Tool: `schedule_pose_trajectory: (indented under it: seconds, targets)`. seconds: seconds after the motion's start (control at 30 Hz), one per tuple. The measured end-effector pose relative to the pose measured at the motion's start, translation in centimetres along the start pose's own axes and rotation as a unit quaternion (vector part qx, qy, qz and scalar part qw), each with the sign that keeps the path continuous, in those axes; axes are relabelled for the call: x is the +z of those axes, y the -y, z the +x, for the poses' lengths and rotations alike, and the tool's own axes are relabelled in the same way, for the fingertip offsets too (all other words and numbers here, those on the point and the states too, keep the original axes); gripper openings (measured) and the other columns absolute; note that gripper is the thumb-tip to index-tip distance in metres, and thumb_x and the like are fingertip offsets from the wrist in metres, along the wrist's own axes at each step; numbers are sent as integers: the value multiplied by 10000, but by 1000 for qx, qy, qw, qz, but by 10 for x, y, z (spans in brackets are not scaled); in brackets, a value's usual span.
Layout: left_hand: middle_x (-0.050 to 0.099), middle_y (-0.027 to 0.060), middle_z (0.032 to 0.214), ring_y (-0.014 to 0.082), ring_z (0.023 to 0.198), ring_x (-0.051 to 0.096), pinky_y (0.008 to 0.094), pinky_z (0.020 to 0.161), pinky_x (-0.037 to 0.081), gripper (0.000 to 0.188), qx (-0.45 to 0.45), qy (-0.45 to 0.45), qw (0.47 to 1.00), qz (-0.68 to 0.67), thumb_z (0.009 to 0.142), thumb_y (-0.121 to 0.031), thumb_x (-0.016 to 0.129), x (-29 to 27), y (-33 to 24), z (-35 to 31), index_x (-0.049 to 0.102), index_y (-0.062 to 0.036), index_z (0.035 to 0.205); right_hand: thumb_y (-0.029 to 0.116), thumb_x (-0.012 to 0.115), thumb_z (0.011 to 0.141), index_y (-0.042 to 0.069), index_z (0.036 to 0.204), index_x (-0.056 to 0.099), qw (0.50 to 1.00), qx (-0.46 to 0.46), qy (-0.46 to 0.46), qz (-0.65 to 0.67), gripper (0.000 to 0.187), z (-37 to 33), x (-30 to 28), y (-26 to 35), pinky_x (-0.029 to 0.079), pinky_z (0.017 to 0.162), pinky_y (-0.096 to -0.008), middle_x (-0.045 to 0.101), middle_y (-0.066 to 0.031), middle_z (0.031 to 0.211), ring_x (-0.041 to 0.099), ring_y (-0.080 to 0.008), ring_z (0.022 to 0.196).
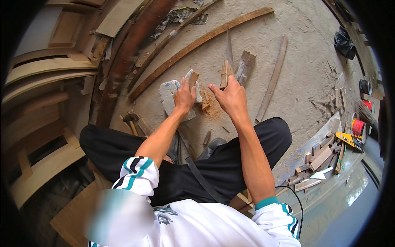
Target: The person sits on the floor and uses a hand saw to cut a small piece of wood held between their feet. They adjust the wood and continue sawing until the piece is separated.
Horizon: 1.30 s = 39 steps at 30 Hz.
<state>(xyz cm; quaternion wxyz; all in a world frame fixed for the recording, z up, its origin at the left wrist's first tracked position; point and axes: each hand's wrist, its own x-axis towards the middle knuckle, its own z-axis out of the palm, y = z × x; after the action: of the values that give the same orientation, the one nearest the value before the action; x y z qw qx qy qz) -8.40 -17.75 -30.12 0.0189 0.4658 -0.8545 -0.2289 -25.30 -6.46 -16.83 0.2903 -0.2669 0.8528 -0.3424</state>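
Note:
My left hand (184,98) is closed around a short piece of wood (194,78), pressing it onto a pale, rough block (168,95) on the floor. In my right hand (231,98) is the wooden handle (226,73) of a handsaw, its narrow blade (228,46) pointing away from me. The saw is apart from the wood piece. Sawdust (212,108) lies heaped between my hands, beside the block. Just beyond my right hand rest short wood blocks (247,65).
Long wooden strips (189,48) curve across the far left floor, and another strip (273,78) lies right of the saw. A hammer (132,122) sits by my left knee. Offcuts (321,158) are piled at right, near a yellow-handled tool (349,140). Wooden furniture frames (53,66) stand at left.

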Motion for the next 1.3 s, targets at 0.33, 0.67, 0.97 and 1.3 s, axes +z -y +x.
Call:
schedule_pose_trajectory:
  seconds: [0.33, 0.67, 0.97, 1.3]
  targets:
    - [697, 243, 946, 400, 934, 675, 452, 834, 508, 455, -24, 171, 985, -7, 778, -381, 783, -46, 11, 33, 698, -15, 1034, 434, 777, 775, -85, 927, 589, 998, 29, 55, 9, 572, 13, -19, 22, 499, 785, -481, 658, -307, 893, 652, -449, 878]
    - [703, 209, 963, 378, 945, 671, 467, 812, 516, 396, -8, 211, 960, 184, 792, -398, 754, -48, -16, 53, 739, -34, 947, 362, 715, 838, -48, 947, 586, 996, 29, 70, 46, 443, 8, -17, -13, 493, 774, -483, 664, -278, 891, 650, -435, 872]
    - [670, 187, 1116, 381, 1072, 624, 471, 891, 500, 392, -52, 76, 995, 31, 853, -388, 663, -36, -5, 33, 729, -63, 1062, 340, 661, 908, 12, 905, 607, 982, 68, 8, 175, 332, -26, -19, -27, 461, 639, -358, 614, -105, 693, 586, -215, 651]
    - [600, 132, 1182, 319, 1199, 492, 453, 1021, 351, 300, -167, -47, 983, -51, 904, -312, 554, 6, -2, 63, 662, -87, 1070, 449, 487, 1011, 31, 804, 572, 913, 111, -21, 393, 474, -102, 67, -6, 373, 548, -268, 525, -12, 626, 485, -99, 591]
